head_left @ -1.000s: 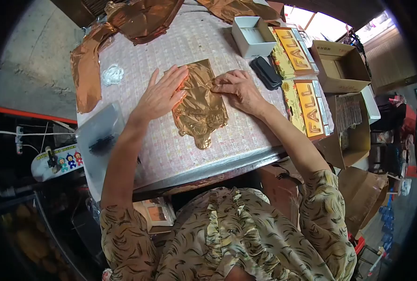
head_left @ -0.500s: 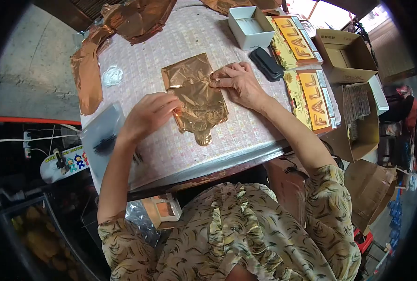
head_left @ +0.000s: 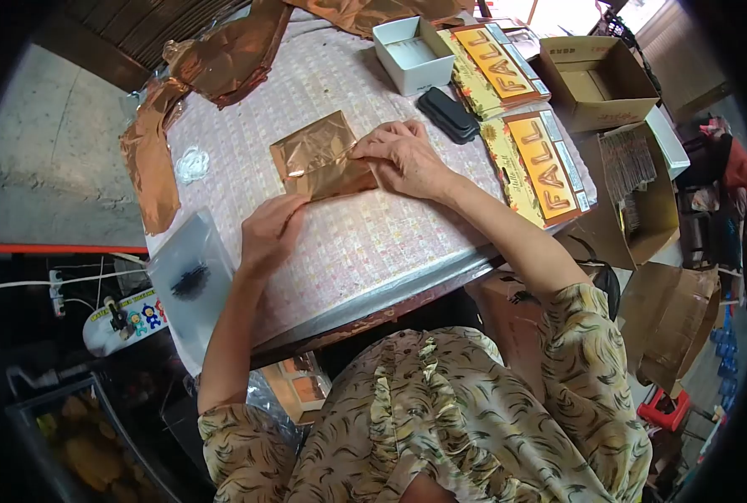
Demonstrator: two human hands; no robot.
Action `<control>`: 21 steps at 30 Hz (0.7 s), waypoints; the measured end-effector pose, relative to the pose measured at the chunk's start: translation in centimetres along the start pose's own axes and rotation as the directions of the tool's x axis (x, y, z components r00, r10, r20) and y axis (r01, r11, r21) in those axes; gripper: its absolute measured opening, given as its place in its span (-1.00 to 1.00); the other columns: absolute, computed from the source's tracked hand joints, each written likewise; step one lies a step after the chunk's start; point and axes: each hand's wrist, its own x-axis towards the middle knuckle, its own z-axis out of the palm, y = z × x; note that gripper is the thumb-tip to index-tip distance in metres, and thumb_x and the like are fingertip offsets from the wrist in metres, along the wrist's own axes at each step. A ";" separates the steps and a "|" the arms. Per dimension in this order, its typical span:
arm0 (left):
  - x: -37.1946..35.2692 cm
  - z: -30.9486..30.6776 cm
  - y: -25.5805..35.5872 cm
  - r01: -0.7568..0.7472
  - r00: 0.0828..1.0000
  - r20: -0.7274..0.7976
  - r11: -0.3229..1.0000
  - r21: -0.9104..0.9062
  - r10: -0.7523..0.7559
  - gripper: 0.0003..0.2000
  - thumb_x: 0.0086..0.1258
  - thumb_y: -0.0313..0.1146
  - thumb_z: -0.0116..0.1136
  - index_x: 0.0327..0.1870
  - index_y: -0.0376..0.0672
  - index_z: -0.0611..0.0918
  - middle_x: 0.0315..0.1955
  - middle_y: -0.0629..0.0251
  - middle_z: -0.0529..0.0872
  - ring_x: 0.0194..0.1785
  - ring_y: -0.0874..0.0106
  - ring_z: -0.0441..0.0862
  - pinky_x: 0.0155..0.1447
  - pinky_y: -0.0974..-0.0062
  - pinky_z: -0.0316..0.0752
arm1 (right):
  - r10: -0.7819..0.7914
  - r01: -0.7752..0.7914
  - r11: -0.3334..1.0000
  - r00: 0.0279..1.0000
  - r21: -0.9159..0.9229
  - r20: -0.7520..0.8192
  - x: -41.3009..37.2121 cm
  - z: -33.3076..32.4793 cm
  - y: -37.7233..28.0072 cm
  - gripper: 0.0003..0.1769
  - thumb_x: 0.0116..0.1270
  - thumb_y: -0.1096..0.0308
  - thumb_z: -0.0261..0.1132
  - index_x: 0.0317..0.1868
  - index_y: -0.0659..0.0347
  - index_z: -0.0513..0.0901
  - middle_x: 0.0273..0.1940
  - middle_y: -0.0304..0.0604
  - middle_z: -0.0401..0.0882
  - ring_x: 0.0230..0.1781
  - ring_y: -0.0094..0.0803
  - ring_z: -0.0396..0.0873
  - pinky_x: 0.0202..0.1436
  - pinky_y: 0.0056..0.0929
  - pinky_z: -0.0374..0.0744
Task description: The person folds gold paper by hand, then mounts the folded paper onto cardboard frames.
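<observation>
We have the copper foil (head_left: 314, 158) on the cloth (head_left: 222, 126), its near edge folded between our hands. Our right hand (head_left: 407, 161) pinches its right side between thumb and forefinger; our left hand (head_left: 273, 228) has its fingers bunched at the near left corner, their exact grip hidden from us. Right of the foil, we read "FALL" in big letters on the upper pack (head_left: 496, 69) and the lower pack (head_left: 544, 165). Beyond the foil to the right are a black case (head_left: 449, 115) and a white box (head_left: 413, 55); left of it, a white coil (head_left: 193, 165).
</observation>
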 end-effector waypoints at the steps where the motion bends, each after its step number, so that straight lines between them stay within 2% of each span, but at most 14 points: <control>1: -0.3 0.3 0.1 0.140 0.986 -0.079 0.988 -0.063 -0.145 -0.83 0.37 -0.53 0.31 -0.06 -0.31 0.76 -0.17 0.11 0.82 -0.06 0.28 0.80 0.08 0.43 0.65 | 0.002 -0.002 1.000 1.000 -0.006 -0.005 -0.1 -0.1 0.0 -0.66 0.34 0.44 0.35 0.09 -0.10 0.77 0.07 -0.36 0.72 0.26 -0.23 0.51 0.40 -0.12 0.23; 2: -0.5 0.4 0.2 0.132 0.987 -0.079 0.989 -0.065 -0.137 -0.83 0.37 -0.53 0.31 -0.06 -0.31 0.76 -0.17 0.11 0.82 -0.06 0.28 0.80 0.08 0.43 0.65 | 0.013 -0.012 1.000 1.000 0.024 -0.018 -0.2 0.0 0.0 -0.66 0.32 0.43 0.35 0.09 -0.05 0.77 0.07 -0.31 0.72 0.29 -0.21 0.50 0.41 -0.10 0.21; 3: -0.7 0.4 0.1 0.198 0.976 -0.074 0.976 -0.091 -0.205 -0.85 0.41 -0.51 0.30 -0.07 -0.34 0.76 -0.19 0.09 0.83 -0.10 0.33 0.80 0.05 0.47 0.63 | 0.023 -0.021 0.998 0.999 0.054 -0.032 -0.3 0.1 0.1 -0.66 0.30 0.42 0.34 0.09 0.00 0.76 0.08 -0.26 0.73 0.33 -0.18 0.49 0.42 -0.07 0.20; 4: -0.6 0.3 0.2 0.262 0.960 -0.067 0.958 -0.116 -0.270 -0.85 0.46 -0.48 0.28 -0.08 -0.36 0.77 -0.21 0.08 0.84 -0.13 0.38 0.81 0.02 0.51 0.61 | 0.061 -0.062 0.997 0.998 0.051 0.023 -0.2 -0.1 0.1 -0.62 0.31 0.29 0.43 0.15 -0.08 0.71 0.20 -0.14 0.65 0.43 -0.09 0.37 0.49 -0.04 0.17; 5: -0.6 0.2 0.4 0.253 0.963 -0.066 0.960 -0.117 -0.262 -0.85 0.46 -0.48 0.28 -0.08 -0.36 0.77 -0.21 0.08 0.84 -0.13 0.38 0.81 0.02 0.51 0.61 | 0.064 -0.065 0.997 0.998 0.048 0.015 -0.3 -0.1 -0.1 -0.62 0.31 0.29 0.43 0.15 -0.08 0.71 0.20 -0.14 0.65 0.43 -0.09 0.37 0.49 -0.04 0.17; 7: -0.4 0.0 0.8 0.309 0.946 -0.045 0.933 -0.182 -0.322 -0.82 0.46 -0.48 0.28 -0.02 -0.35 0.77 -0.21 0.09 0.85 -0.14 0.46 0.79 -0.01 0.53 0.59 | 0.165 -0.163 0.985 0.986 0.064 -0.026 -0.5 0.0 -0.9 -0.62 0.29 0.24 0.47 0.12 -0.05 0.70 0.33 0.06 0.52 0.49 0.00 0.27 0.51 0.01 0.14; 8: -0.4 0.0 0.8 0.304 0.948 -0.042 0.935 -0.184 -0.316 -0.82 0.46 -0.48 0.28 -0.02 -0.35 0.77 -0.21 0.09 0.85 -0.14 0.46 0.79 -0.01 0.53 0.59 | 0.166 -0.165 0.982 0.986 0.094 -0.002 -0.4 0.1 -0.8 -0.61 0.25 0.18 0.53 0.08 -0.04 0.70 0.40 0.18 0.42 0.51 0.06 0.22 0.52 0.03 0.13; 11: -0.2 -0.1 0.9 0.326 0.940 -0.039 0.927 -0.182 -0.338 -0.81 0.45 -0.48 0.29 -0.01 -0.35 0.77 -0.21 0.10 0.86 -0.14 0.48 0.78 -0.02 0.52 0.60 | 0.202 -0.199 0.977 0.979 0.073 -0.031 -0.5 0.0 -1.5 -0.63 0.24 0.16 0.55 0.02 -0.04 0.69 0.36 0.17 0.46 0.52 0.04 0.23 0.52 0.05 0.12; 13: -0.1 -0.4 1.3 0.369 0.927 -0.004 0.914 -0.169 -0.375 -0.81 0.45 -0.49 0.29 0.00 -0.35 0.77 -0.20 0.10 0.86 -0.12 0.50 0.77 -0.02 0.52 0.60 | 0.181 -0.178 0.980 0.983 0.091 -0.030 -0.4 0.5 -1.2 -0.68 0.25 0.18 0.55 -0.03 -0.04 0.69 0.31 0.10 0.53 0.54 0.00 0.24 0.52 0.07 0.09; 16: -0.4 -0.1 0.8 0.330 0.940 -0.029 0.930 -0.163 -0.339 -0.82 0.45 -0.49 0.29 -0.02 -0.35 0.78 -0.19 0.11 0.87 -0.13 0.46 0.79 -0.01 0.51 0.60 | 0.196 -0.194 0.977 0.981 0.089 -0.015 -0.4 0.8 -1.3 -0.74 0.27 0.19 0.54 -0.09 -0.02 0.71 0.23 0.01 0.62 0.54 -0.08 0.28 0.53 0.08 0.07; 18: -0.5 -0.1 0.5 0.345 0.937 -0.013 0.927 -0.147 -0.350 -0.83 0.44 -0.50 0.30 -0.03 -0.35 0.78 -0.16 0.12 0.87 -0.10 0.44 0.80 0.02 0.51 0.60 | 0.189 -0.183 0.979 0.980 0.091 -0.063 -0.5 1.1 -1.2 -0.78 0.27 0.21 0.53 -0.13 0.01 0.73 0.17 -0.17 0.70 0.53 -0.13 0.33 0.54 0.10 0.05; 20: -0.7 0.1 0.2 0.363 0.931 0.000 0.923 -0.131 -0.366 -0.83 0.43 -0.51 0.30 -0.05 -0.35 0.78 -0.13 0.13 0.86 -0.06 0.43 0.80 0.05 0.52 0.61 | 0.178 -0.172 0.981 0.982 0.095 -0.060 -0.6 1.1 -1.2 -0.80 0.27 0.25 0.53 -0.13 0.01 0.75 0.16 -0.23 0.72 0.53 -0.14 0.33 0.55 0.12 0.04; 21: -0.8 0.3 0.1 0.312 0.948 -0.014 0.937 -0.159 -0.318 -0.83 0.41 -0.52 0.31 -0.04 -0.33 0.79 -0.10 0.13 0.86 -0.02 0.40 0.81 0.10 0.51 0.62 | 0.169 -0.163 0.982 0.984 0.100 -0.059 -0.6 1.1 -1.2 -0.82 0.27 0.28 0.52 -0.13 0.02 0.77 0.15 -0.30 0.74 0.54 -0.15 0.33 0.56 0.14 0.03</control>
